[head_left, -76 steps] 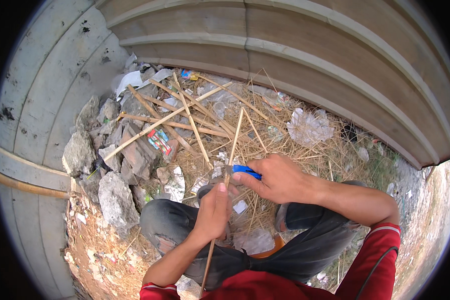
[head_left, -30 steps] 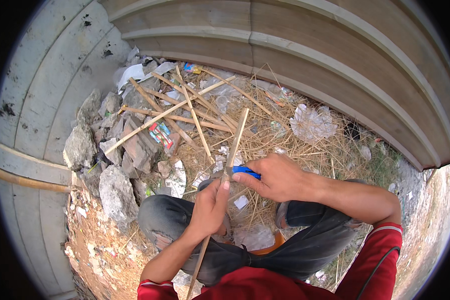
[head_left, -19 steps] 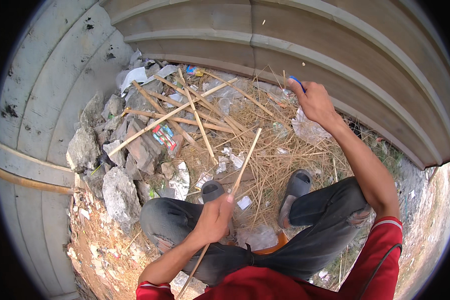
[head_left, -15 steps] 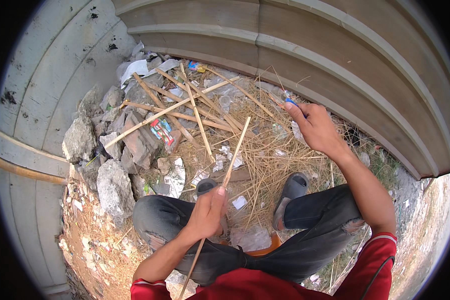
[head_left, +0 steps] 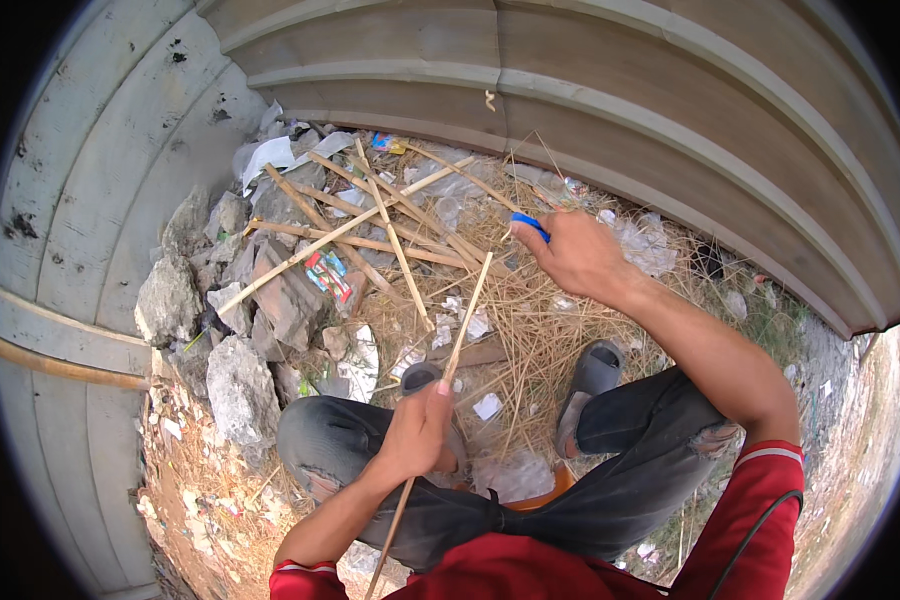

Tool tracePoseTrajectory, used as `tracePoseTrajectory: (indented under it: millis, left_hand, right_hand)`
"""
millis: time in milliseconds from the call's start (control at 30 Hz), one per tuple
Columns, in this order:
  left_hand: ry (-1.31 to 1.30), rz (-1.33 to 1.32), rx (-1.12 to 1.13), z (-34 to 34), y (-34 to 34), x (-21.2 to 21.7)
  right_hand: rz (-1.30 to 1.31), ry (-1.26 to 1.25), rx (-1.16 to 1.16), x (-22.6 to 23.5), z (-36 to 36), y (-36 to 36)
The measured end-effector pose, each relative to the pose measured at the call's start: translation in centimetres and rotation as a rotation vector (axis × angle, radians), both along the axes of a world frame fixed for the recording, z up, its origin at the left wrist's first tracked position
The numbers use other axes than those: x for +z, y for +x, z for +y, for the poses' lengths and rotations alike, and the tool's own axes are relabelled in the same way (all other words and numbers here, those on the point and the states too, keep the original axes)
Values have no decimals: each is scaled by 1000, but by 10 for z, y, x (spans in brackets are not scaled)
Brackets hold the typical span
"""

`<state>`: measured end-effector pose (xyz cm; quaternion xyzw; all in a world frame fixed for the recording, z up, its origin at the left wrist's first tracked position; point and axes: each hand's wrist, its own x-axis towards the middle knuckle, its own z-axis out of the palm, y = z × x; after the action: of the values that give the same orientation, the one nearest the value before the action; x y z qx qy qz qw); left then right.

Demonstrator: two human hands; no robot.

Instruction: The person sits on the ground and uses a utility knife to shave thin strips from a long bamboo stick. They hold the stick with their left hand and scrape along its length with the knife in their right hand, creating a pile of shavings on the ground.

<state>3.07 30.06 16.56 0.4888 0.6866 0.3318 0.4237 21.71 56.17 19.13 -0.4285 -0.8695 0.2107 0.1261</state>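
My left hand (head_left: 418,432) is closed around a thin pale wooden stick (head_left: 471,312), held over my left leg. The stick slants up and away to the right, while its lower end passes below the hand toward the bottom edge. Beyond the stick's upper tip, my right hand (head_left: 580,250) is closed around a small blue tool (head_left: 530,225) whose exact kind is mostly hidden by the fingers. The tool is apart from the stick. A small pale curl, like a wood shaving (head_left: 490,100), shows against the metal wall.
Several similar sticks (head_left: 395,240) lie crossed over rocks (head_left: 242,390) and dry straw (head_left: 530,330). Scraps of paper and wrappers (head_left: 327,274) are scattered around. A ribbed metal wall (head_left: 610,120) closes the far side, and grey panels (head_left: 80,200) stand at the left. My sandals (head_left: 590,380) rest on the straw.
My right hand with the blue tool has moved left and slightly nearer, toward the stick's tip. A pale curl now appears in the air. My left hand keeps its hold on the stick.
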Motion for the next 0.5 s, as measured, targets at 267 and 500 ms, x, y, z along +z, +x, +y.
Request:
tracePoseTrajectory:
  millis: [267,500]
  left_hand:
    - [30,-5,69,1,1,2]
    - [100,171,84,11,5,12]
  right_hand:
    - [129,-114,224,34,-56,2]
    - [11,-148,416,16,-98,-12]
